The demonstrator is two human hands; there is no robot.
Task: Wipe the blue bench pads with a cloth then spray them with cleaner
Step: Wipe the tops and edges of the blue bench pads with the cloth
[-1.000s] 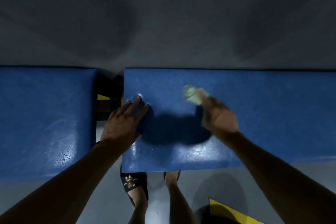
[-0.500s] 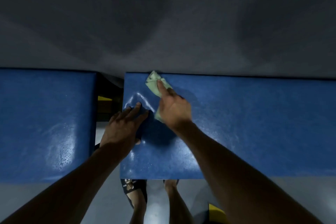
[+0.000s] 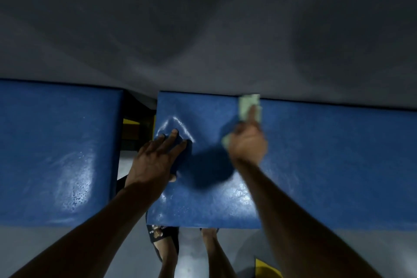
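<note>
Below the camera, seen from above, two blue bench pads sit side by side with a dark gap between them. On the larger pad point(image 3: 316, 165), at right, the left hand point(image 3: 155, 160) lies flat near the pad's left edge, fingers straight and spread, pressing down so the blue surface dimples and creases around the fingertips. Farther along, the right hand point(image 3: 247, 144) presses a pale green cloth point(image 3: 248, 104) against the same pad at its far edge, where the pad meets a grey wall point(image 3: 203, 29). That hand is blurred; its fingers appear to lie over the cloth with one pointing toward the wall, but whether they curl round the fabric cannot be told. A bit of cloth also shows beside the hand's left side. The smaller pad point(image 3: 56, 153), at left, has a shiny patch speckled with droplets. Beneath the near edge, bare legs and a dark sandal point(image 3: 158, 235) stand on a grey floor point(image 3: 56, 246).
</note>
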